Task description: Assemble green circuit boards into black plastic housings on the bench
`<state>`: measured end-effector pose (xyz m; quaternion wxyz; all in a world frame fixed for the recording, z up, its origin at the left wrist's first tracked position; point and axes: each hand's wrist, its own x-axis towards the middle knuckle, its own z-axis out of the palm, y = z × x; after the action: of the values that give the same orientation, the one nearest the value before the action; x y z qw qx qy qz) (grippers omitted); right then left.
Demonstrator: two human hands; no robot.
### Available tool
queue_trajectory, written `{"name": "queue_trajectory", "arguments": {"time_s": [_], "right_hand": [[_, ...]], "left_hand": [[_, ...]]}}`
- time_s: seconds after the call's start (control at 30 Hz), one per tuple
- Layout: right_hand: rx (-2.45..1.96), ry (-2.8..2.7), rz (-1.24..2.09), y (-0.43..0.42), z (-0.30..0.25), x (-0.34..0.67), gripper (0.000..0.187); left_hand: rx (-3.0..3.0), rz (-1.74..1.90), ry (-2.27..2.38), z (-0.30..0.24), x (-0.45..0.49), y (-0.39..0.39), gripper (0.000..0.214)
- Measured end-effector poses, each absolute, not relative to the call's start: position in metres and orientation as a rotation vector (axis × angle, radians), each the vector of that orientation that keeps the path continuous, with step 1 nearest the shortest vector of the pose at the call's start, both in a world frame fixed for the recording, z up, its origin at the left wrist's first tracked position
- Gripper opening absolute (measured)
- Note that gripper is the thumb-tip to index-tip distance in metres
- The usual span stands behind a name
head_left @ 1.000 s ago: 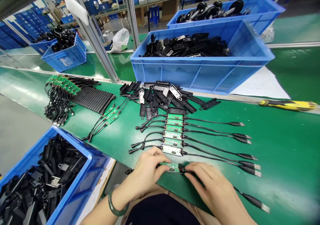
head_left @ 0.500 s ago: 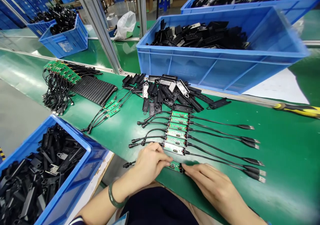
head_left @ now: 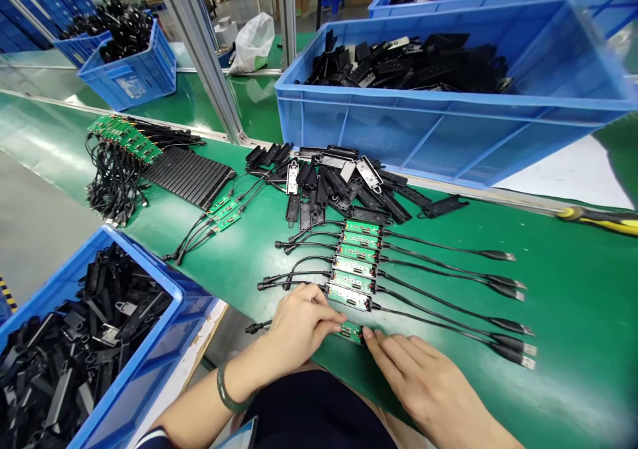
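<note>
A: Hands?

B: Left hand (head_left: 304, 319) curled over the left end of the green board (head_left: 351, 332), fingertips pinching it down on the green bench mat (head_left: 573, 289). Right hand (head_left: 423, 379) flat and open, fingertips touching the board's right end. Pinned from both ends, probably to square it up against the row.

A: Board location?

B: Front edge of the mat, just below the row of boards (head_left: 353, 263), nearest slot in that stack. Lead (head_left: 256, 328) sticking out left from under the left hand. Right-side cable hidden under the right hand, can't confirm.

A: Row layout?

B: Five boards, parallel and touching, short leads fanned left, long cables (head_left: 448, 303) running right with plugs lined up. Looks laid out so every unit faces the same way.

A: Parts supply?

B: Loose black housings (head_left: 343, 186) heaped just behind the row, within reach. Big blue crate (head_left: 448, 130) behind that, full of the same black parts. Second blue bin (head_left: 100, 343) at near left, off the mat edge, also black shells.

A: Anything else?

B: Bundle of cabled boards (head_left: 122, 157) far left next to a ribbed black tray (head_left: 189, 178), three more boards (head_left: 224, 213) between it and the row. Yellow-handled screwdriver (head_left: 598, 218) at far right, well apart from both hands.
</note>
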<state>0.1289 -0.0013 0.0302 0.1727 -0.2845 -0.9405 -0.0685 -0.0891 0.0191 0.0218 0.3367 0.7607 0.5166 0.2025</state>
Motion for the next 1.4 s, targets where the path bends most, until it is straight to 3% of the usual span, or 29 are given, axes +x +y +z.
{"name": "queue_trajectory", "arguments": {"time_s": [0.23, 0.43, 0.67, 0.9, 1.13, 1.4], "right_hand": [[-0.790, -2.722, -0.013, 0.007, 0.030, 0.135, 0.040], [-0.754, -2.741, -0.253, 0.002, 0.028, 0.130, 0.042], [-0.995, -2.540, 0.215, 0.011, 0.022, 0.132, 0.028], [-0.938, -2.455, 0.086, -0.005, -0.005, 0.111, 0.039], [-1.018, -2.439, 0.031, -0.008, -0.009, 0.108, 0.046], [-1.024, -2.427, 0.057, -0.008, -0.006, 0.103, 0.049]], "left_hand": [[1.984, 0.486, 1.366, 0.022, -0.090, 0.022, 0.015], [2.009, 0.489, 1.365, 0.022, -0.091, 0.022, 0.016], [2.044, 0.490, 1.320, 0.026, -0.090, 0.024, 0.015], [1.807, 0.489, 1.248, 0.047, -0.111, 0.018, 0.052], [1.757, 0.496, 1.402, 0.048, -0.121, 0.015, 0.020], [1.947, 0.622, 1.325, 0.039, -0.120, 0.005, 0.017]]}}
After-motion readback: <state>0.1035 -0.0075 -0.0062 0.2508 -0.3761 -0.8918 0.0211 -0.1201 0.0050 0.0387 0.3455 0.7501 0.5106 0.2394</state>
